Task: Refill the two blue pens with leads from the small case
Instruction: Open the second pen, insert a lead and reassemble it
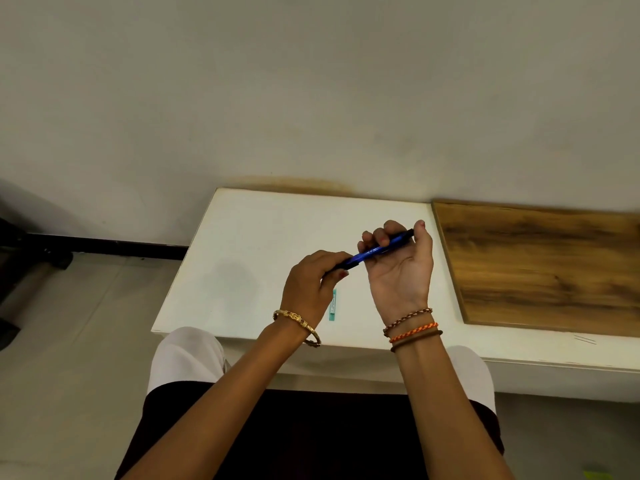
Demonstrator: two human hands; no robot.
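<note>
Dim, soft even light, faint shadows, slight overall blur, wide-angle bending at edges

A blue pen point(372, 251) with dark ends is held above the tabletop point(263, 237), tilted up toward the right. A small, flat teal case point(332, 304) lies on the tabletop below it. Only one pen can be seen.

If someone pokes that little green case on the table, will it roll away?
Probably not. The small case looks flat and slim, lying flat on the white table, so it would likely slide rather than roll. It seems light for its size, so a gentle push might send it skidding on the smooth top.
</note>
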